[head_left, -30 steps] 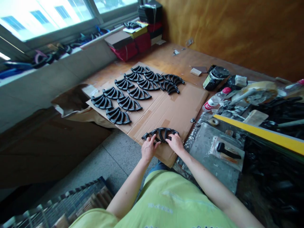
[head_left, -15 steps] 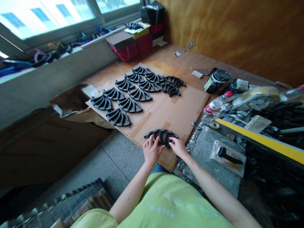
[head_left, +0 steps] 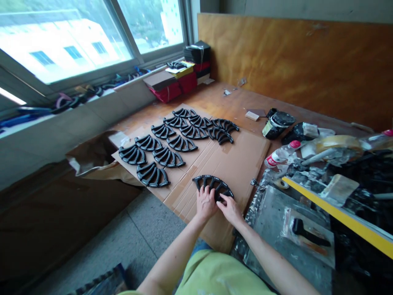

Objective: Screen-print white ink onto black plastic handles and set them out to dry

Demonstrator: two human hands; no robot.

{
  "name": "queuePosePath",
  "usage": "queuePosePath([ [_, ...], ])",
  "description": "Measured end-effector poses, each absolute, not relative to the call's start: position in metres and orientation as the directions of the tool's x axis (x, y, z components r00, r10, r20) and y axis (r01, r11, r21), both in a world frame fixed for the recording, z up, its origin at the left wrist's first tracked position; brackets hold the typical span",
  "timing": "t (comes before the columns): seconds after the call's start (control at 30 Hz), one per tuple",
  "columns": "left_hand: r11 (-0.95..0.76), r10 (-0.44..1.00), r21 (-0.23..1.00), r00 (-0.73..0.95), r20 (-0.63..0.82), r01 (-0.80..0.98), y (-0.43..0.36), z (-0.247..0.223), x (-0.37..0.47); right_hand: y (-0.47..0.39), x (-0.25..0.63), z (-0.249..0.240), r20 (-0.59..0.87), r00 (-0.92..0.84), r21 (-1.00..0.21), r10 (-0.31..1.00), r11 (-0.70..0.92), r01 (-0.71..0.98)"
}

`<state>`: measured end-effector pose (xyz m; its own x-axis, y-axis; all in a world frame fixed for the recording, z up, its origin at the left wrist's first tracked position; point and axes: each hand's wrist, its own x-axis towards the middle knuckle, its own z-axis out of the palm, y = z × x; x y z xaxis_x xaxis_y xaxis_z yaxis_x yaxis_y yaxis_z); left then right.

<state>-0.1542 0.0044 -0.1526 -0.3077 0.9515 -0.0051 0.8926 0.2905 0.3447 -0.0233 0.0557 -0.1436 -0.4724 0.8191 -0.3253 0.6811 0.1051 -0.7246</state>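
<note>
A black fan-shaped piece point(head_left: 211, 180) with curved ribs lies on the brown cardboard point(head_left: 245, 164), near its front edge. My left hand point(head_left: 206, 202) rests on the lower left part of this piece, fingers pressed down on its ribs. At the lower right end of the same piece, my right hand point(head_left: 229, 208) pinches it with bent fingers. Farther back and left on the cardboard lie several similar black fan-shaped pieces point(head_left: 168, 157), grouped close together. The fingertips partly hide the lower ends of the ribs.
On the right are a bottle with a pink cap point(head_left: 281, 154), a black jar point(head_left: 278, 125), a tape roll point(head_left: 340, 143), a yellow-edged bar point(head_left: 337, 213) and a black handled tool point(head_left: 310, 233). Red bundles point(head_left: 175, 88) stand by the window.
The view has tilted up. My left hand has moved onto the ribs toward the middle of the piece, and my right hand has come closer to it. The piece looks slightly turned.
</note>
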Motion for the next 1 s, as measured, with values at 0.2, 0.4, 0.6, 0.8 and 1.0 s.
queuePosePath([
  [0.2, 0.173, 0.983, 0.301, -0.185, 0.012, 0.938, 0.131, -0.134, -0.218, 0.098, -0.048, -0.124, -0.195, -0.426, -0.833, 0.884, 0.079, 0.547],
  [0.4, 0.237, 0.971, 0.264, -0.232, -0.052, 0.935, 0.212, -0.137, -0.247, 0.084, -0.023, -0.111, -0.295, -0.418, -0.833, 0.859, -0.017, 0.553],
  [0.6, 0.210, 0.977, 0.236, -0.193, -0.095, 0.949, 0.218, -0.146, -0.256, 0.052, 0.018, -0.112, -0.329, -0.389, -0.835, 0.860, -0.072, 0.546],
  [0.8, 0.259, 0.964, 0.208, -0.241, -0.108, 0.943, 0.212, -0.146, -0.281, 0.038, 0.041, -0.110, -0.344, -0.362, -0.833, 0.866, -0.104, 0.543],
  [1.0, 0.369, 0.929, 0.194, -0.350, -0.124, 0.909, 0.215, -0.148, -0.273, 0.028, 0.046, -0.098, -0.319, -0.351, -0.843, 0.880, -0.095, 0.530],
])
